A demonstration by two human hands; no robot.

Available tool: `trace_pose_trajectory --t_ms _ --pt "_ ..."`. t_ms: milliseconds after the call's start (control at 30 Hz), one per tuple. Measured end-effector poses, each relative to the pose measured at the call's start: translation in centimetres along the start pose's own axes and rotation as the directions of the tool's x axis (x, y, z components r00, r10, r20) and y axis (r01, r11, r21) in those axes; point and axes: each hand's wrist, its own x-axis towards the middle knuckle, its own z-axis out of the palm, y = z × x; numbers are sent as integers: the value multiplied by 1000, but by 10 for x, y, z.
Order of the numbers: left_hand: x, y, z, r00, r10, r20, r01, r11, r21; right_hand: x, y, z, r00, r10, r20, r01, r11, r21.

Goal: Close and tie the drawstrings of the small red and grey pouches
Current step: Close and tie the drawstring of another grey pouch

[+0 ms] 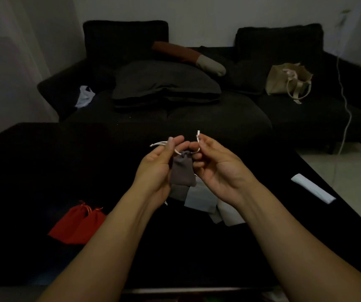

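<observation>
- Lying flat on the dark table (pixel 44 171), the red pouches (pixel 77 225) and pale grey ones (pixel 205 201) wait within reach
- Both hands lift one grey pouch (pixel 183 171) clear, letting it hang freely
- Left hand (pixel 155 168) and right hand (pixel 216 168) each pinch a drawstring (pixel 197 136) end, pulling outward to cinch the neck

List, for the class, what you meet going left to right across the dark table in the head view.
red pouches → left hand → grey pouch held up between the hands → right hand → white folded item near the table's right edge.
</observation>
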Motion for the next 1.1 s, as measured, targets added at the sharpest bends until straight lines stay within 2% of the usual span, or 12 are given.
trace_pose_trajectory --t_ms 67,167,233,400,567,667,733,833,900,967,1033,1100 --pt "-1 0 0 999 46 -13 -45 994 101 2 1 -1 1000 -12 -23 11 1000 -24" --pt "0 2 -5 980 199 -17 -180 916 360 2 1 -3 999 -3 -38 -2 991 -136" --pt "1 4 -8 984 179 22 -171 889 426 1 2 -4 999 -32 -32 24 975 -222" --pt "5 9 -15 985 64 162 -120 922 368 2 1 -6 973 -225 -57 159 824 -544" --pt "6 9 -19 978 -15 210 -89 873 479 0 -1 -4 947 -320 4 253 742 -621" --pt "4 9 -17 970 -58 235 -79 842 534 -5 -6 2 931 -330 156 354 714 -604" --pt "2 9 -14 971 -94 218 -22 879 476 -7 -9 2 927 -289 241 376 692 -616" --pt "-2 11 -9 956 -165 243 90 952 293 -7 -13 -1 935 -227 274 353 691 -631" --pt "-7 12 -6 945 -179 275 100 955 278 -5 -13 -5 940 -222 260 339 695 -634" --pt "-9 12 -4 950 -152 274 10 889 459 -3 -13 -9 937 -228 264 348 672 -653" --pt "-9 11 -5 944 -121 307 -107 768 632 -2 -13 -13 929 -236 285 370 625 -688" --pt "-9 12 -6 933 -147 330 -134 707 694 -2 -14 -15 929 -223 296 370 619 -693"
